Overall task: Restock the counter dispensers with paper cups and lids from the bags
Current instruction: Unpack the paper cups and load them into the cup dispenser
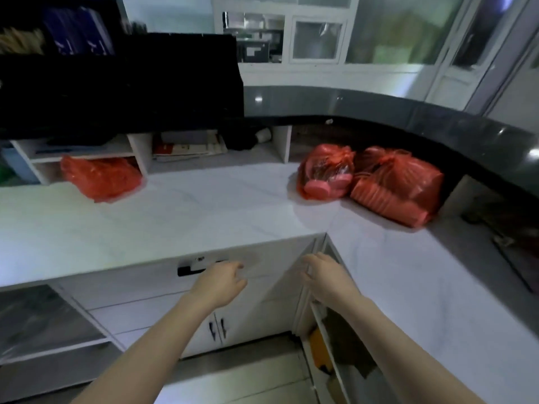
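three red bags (396, 185), white marble counter (204, 211)

Both empty hands, left hand (221, 279) and right hand (323, 274), hover before red bags (396, 185).

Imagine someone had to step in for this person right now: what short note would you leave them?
Hands: left hand and right hand both empty, fingers loosely curled, held out in front of the counter edge above the cabinets.
Things: three red bags sit tied on the white counter. One lies at the left by the shelf unit. Two lie together in the right corner: the nearer-left one shows round lids, the other holds stacked cups.
Done: nothing visible; no bag is open.
Left: open the bags and fill the dispensers, which I cannot make out in this view.
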A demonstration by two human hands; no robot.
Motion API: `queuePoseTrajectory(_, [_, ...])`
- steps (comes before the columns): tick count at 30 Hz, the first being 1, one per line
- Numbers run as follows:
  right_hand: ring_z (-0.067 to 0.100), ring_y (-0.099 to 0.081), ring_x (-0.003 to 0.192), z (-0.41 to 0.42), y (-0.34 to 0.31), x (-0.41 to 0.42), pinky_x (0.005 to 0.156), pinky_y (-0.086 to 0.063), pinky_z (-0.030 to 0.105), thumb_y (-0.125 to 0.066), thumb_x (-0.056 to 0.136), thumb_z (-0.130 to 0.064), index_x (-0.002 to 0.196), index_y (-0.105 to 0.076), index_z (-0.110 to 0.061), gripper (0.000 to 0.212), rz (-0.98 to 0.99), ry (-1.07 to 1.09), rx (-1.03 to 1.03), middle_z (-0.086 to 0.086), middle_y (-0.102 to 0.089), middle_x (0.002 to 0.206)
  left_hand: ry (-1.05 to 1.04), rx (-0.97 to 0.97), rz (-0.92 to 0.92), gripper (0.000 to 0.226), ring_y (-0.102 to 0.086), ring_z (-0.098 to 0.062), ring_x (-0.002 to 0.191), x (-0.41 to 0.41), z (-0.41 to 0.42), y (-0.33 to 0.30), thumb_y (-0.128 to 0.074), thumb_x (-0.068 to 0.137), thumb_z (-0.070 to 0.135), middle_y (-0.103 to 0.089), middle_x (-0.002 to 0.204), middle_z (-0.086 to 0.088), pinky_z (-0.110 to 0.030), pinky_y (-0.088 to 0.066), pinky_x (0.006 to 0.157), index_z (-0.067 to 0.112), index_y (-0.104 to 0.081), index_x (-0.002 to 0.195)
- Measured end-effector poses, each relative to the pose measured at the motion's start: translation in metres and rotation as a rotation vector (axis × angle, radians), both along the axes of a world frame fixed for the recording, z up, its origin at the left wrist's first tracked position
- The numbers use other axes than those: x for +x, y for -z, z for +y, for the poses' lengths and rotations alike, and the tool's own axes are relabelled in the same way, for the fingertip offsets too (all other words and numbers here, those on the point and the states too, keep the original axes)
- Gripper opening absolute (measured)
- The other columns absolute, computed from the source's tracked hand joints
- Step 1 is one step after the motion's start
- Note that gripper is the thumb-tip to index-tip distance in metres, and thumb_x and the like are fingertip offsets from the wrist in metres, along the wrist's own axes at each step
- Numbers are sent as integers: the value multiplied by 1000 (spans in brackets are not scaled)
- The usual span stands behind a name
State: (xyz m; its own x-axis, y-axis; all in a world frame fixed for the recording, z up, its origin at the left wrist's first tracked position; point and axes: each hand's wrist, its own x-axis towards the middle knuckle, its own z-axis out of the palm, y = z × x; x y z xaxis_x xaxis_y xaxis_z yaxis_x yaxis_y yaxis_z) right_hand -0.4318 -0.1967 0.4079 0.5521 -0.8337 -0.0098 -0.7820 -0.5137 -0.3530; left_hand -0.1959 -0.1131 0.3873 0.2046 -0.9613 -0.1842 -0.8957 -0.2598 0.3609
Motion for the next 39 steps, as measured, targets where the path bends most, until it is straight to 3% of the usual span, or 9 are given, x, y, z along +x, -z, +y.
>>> queuePoseTrajectory(7, [25, -56, 113, -43, -48, -33, 93, -44, 36, -53, 91, -32, 121, -60, -23, 33, -5, 137, -41, 3, -60, 119, 40, -171, 69, 42, -56, -17, 115, -14, -67, -55, -52, 95, 41, -61, 127, 2, -28, -46, 90, 26, -51, 134])
queuePoseTrajectory(12, [15, -49, 121, -119, -67, -32, 99, -40, 30, -52, 94, -37, 127, -56, -24, 36, -21, 217, -103, -5, -55, 128, 85, -292, 149, 35, -58, -13, 109, -11, -162, -72, -55, 92, 41, -64, 117, 8, -29, -47, 89, 29, -57, 125])
queuePoseTrajectory(17, [14, -56, 110, -193, -77, -17, 86, -44, 27, -54, 89, -38, 119, -62, -27, 33, -87, 358, -139, -8, -62, 113, 188, -354, 274, 24, -62, -13, 101, -3, -263, -84, -59, 89, 38, -67, 106, 10, -34, -50, 89, 29, -64, 111])
queuePoseTrajectory(20, [11, -56, 106, -222, -80, -12, 87, -43, 24, -56, 89, -35, 119, -63, -25, 32, -119, 450, -131, -9, -62, 112, 268, -348, 307, 21, -62, -11, 95, -3, -311, -88, -60, 90, 35, -67, 101, 12, -34, -52, 86, 30, -64, 110])
queuePoseTrajectory(30, [13, -59, 105, -310, -69, 6, 90, -46, 28, -59, 90, -33, 119, -61, -24, 30, -283, 625, -71, -6, -65, 111, 412, -404, 380, 15, -58, -6, 92, -32, -428, -78, -60, 91, 30, -61, 98, 15, -24, -47, 83, 29, -68, 103])
queuePoseTrajectory(36, [15, -57, 109, -369, -52, 17, 93, -46, 30, -59, 91, -40, 131, -52, -24, 43, -392, 685, -27, -5, -55, 121, 454, -395, 384, 19, -57, -1, 97, -36, -479, -66, -64, 89, 23, -60, 101, 19, -20, -46, 89, 27, -69, 106])
queuePoseTrajectory(39, [15, -56, 110, -394, -38, 18, 93, -44, 27, -63, 89, -38, 130, -53, -23, 45, -384, 665, 10, -4, -57, 118, 447, -431, 378, 22, -58, -6, 105, -48, -505, -63, -63, 90, 22, -65, 110, 11, -20, -42, 94, 21, -69, 111])
